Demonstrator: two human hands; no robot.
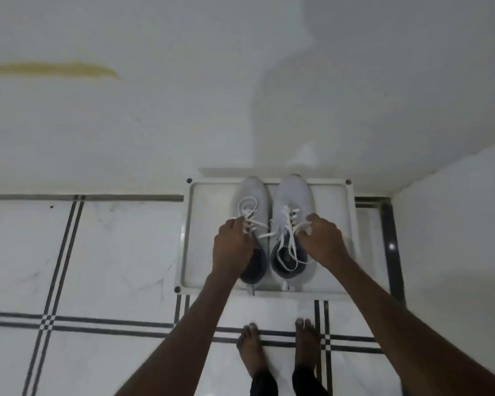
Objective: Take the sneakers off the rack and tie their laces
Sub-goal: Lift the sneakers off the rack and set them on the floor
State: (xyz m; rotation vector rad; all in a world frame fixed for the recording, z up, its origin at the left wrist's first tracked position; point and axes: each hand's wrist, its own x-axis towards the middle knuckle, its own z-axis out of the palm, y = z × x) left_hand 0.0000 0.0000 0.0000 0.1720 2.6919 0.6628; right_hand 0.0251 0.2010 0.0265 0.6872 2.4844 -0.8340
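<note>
Two pale grey sneakers stand side by side, toes toward the wall, on the top shelf of a white rack [337, 281]. My left hand [232, 247] grips the left sneaker [253, 195] at its tongue and outer side, fingers curled among the white laces. My right hand [323, 238] grips the right sneaker [293, 195] at its outer side by the lacing. Loose white laces [287, 247] trail into the right sneaker's dark opening. A lace end lies across the gap between the shoes.
The rack stands against a white wall [183, 110], with a second wall [455, 224] close on the right. White floor tiles [112, 252] with black stripes spread to the left. My bare feet [277, 347] stand just in front of the rack.
</note>
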